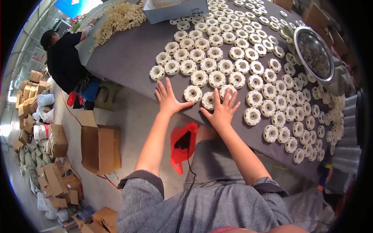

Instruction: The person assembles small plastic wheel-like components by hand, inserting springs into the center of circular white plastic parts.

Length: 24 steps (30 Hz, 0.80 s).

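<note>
Rows of round white plastic parts [216, 79] with notched rims and a centre hole lie on the grey-covered table [132, 62]. At the near edge, my left hand [169, 101] is spread flat, holding nothing. Its thumb reaches to the lower side of one white part [192, 94], while its fingers point toward the end of a row. My right hand [221, 112] is also open, fingers fanned out. Those fingers lie over the near side of another part [226, 90] and partly cover it. Left of its thumb sits a further part [208, 101], very close to the hand.
A metal bowl [298, 50] of small pieces stands at the right. At the back are a grey-blue box [175, 11] and a pile of cream-coloured pieces [120, 19]. A person in black [64, 56] works at far left. An open carton [100, 145] and red bag [182, 145] are below.
</note>
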### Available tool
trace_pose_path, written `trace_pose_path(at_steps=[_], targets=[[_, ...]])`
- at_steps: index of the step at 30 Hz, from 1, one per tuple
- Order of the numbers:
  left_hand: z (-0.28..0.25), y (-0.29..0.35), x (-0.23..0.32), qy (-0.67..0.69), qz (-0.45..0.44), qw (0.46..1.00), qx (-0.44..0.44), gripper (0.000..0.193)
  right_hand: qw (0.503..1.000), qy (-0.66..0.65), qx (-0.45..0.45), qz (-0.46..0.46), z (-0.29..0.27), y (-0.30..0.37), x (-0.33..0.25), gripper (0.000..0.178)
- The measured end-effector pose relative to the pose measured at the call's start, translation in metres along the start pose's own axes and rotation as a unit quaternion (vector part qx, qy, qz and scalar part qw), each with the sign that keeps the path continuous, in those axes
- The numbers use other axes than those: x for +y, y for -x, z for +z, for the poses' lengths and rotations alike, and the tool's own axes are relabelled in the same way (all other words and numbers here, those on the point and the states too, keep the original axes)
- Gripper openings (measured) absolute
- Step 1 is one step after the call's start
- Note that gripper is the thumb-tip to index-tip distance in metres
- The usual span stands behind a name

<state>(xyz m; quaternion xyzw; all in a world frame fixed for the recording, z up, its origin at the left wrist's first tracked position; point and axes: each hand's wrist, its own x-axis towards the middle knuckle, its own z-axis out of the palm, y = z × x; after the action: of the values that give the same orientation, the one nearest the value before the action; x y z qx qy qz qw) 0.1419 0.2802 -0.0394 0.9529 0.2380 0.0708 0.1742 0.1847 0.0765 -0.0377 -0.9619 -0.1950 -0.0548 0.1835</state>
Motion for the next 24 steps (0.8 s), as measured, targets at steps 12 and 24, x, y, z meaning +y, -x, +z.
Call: trace_pose_path(at_steps=[12,24], targets=[[-0.01,-0.038,-0.01,-0.031,-0.013,0.998,-0.046,0.143,0.998,-0.001,0.05,-0.033,0.017,-0.057,-0.013,0.087],[-0.018,-0.089,-0.029,-0.071,-0.038,0.996,-0.032,0.139,0.996,-0.005,0.056,-0.069,0.04,-0.118,-0.03,0.088]])
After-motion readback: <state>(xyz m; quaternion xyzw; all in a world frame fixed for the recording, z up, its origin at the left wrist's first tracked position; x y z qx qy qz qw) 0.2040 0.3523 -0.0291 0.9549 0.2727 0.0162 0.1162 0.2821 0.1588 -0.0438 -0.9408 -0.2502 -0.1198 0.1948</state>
